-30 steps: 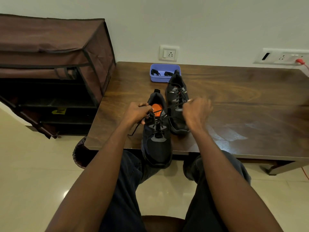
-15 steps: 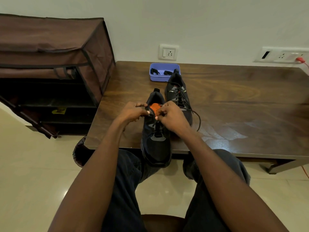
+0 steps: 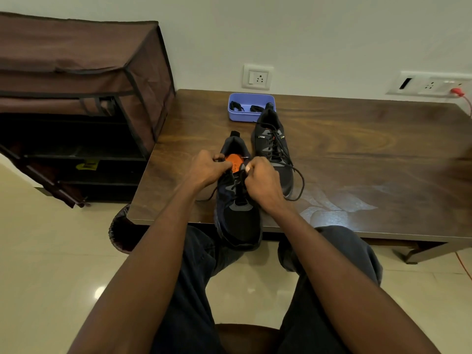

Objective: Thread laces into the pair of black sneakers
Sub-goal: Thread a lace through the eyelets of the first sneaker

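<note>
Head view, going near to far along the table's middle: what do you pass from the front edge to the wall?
Near sneaker overhanging the table edge → left hand and right hand at its laces → far sneaker → blue tray holding spare laces → wall socket.

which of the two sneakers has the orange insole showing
The near sneaker, the one both hands are working on at the table's front edge. Orange shows inside its opening. The far sneaker, beside the blue tray, is already laced, with no orange insole visible.
</note>
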### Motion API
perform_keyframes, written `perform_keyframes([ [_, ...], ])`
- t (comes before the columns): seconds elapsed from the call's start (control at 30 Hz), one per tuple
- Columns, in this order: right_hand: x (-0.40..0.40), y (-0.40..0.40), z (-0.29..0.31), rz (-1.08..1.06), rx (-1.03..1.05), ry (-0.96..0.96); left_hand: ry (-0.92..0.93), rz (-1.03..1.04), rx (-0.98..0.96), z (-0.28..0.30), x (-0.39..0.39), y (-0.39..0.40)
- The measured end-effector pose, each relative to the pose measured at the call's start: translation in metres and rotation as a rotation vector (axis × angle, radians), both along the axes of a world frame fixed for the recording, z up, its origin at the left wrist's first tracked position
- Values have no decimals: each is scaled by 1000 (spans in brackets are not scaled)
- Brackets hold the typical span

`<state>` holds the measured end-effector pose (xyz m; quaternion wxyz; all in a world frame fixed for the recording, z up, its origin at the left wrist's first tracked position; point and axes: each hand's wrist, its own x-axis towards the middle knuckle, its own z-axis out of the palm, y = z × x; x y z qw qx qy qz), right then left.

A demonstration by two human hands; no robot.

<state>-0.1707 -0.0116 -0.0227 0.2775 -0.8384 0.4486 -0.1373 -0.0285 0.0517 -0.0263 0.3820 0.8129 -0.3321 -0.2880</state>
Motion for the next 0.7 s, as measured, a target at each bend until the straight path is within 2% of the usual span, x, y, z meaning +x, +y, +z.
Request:
perform_keyframes([
  [0.07, 1, -2, -5, -252, 235, -140, 67, 23, -21, -1, 2, -1],
  [0.13, 4, -6, -13, -402, 443, -315, 81, 35, -11, 0, 1, -2],
  [0.17, 4, -7, -13, -405, 438, -327, 77, 37, -9, 2, 0, -2],
  [0.2, 3, -5, -9, -351, 341, -292, 74, 39, -14, 3, -2, -1],
  [0.3, 0, -3, -7, -37, -95, -213, 152, 31, -32, 8, -7, 1],
  [0.33, 0, -2, -8, 66, -171, -170, 170, 24, -31, 10, -9, 2],
  [0.43, 4, 0, -13, 186, -142, -15, 138, 46, -28, 12, -10, 5],
  [0.57, 1, 4, -5, 81, -99, -134, 111, 47, -24, 13, -10, 5],
  [0.63, -2, 4, 0, -107, -50, -216, 128, 56, -26, 12, -9, 5],
  [0.7, -4, -7, -7, -388, 76, -309, 161, 68, -33, 10, -7, 4],
])
